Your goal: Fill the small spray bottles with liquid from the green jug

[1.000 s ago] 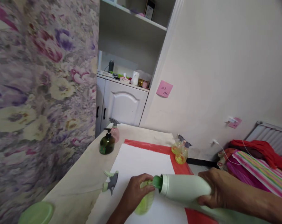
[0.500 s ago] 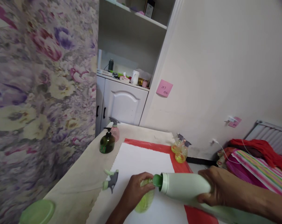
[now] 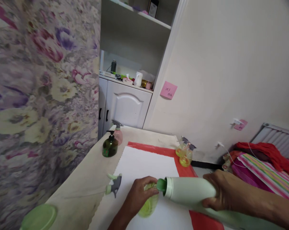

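My left hand [image 3: 141,195] is closed around the neck of a small see-through yellow-green spray bottle [image 3: 149,204], whose sprayer head is off. In my right hand [image 3: 218,191] is a large pale green bottle [image 3: 189,191], tipped nearly level. Its darker green spout [image 3: 161,185] meets the small bottle's mouth; my fingers partly hide that spot. Both are over a white sheet [image 3: 144,159]. To the left lies a grey and green trigger sprayer head [image 3: 114,186] with its long clear tube on the table. A round green cap [image 3: 39,217] is at the lower left.
A dark green pump bottle [image 3: 110,147] and a pink spray bottle [image 3: 118,135] stand at the back left. Two clear spray bottles with yellow liquid [image 3: 184,160] stand at the back right on red paper [image 3: 154,147]. A floral curtain [image 3: 44,95] hangs along the left.
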`<act>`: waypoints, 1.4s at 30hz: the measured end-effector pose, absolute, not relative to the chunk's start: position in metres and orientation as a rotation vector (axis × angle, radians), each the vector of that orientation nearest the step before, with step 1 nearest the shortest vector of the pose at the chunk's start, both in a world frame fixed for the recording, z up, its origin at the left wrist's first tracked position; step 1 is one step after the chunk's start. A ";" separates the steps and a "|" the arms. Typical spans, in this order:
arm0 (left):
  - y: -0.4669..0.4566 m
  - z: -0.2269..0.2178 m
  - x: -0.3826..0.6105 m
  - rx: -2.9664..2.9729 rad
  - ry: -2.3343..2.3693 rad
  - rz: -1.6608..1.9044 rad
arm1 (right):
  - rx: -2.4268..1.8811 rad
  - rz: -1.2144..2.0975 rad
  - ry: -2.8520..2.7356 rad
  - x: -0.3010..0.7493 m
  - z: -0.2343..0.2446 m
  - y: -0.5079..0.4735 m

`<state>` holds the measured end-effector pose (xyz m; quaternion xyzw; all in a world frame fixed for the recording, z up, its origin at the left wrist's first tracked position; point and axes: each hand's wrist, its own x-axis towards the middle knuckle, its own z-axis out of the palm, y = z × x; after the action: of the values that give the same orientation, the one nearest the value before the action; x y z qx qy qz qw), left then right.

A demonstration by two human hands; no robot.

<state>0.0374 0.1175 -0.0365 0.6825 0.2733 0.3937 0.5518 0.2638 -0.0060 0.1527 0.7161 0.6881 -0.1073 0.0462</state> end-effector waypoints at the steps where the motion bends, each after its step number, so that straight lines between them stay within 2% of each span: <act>1: 0.118 -0.036 0.037 1.615 0.643 0.931 | 2.175 -0.325 2.112 0.265 0.152 -0.006; 42: 0.117 -0.038 0.037 1.644 0.681 0.921 | 2.175 -0.353 2.100 0.265 0.155 -0.006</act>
<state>0.0370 0.1170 -0.0380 0.6911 0.2864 0.3873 0.5389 0.2646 -0.0063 0.1552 0.7138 0.6890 -0.1159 0.0488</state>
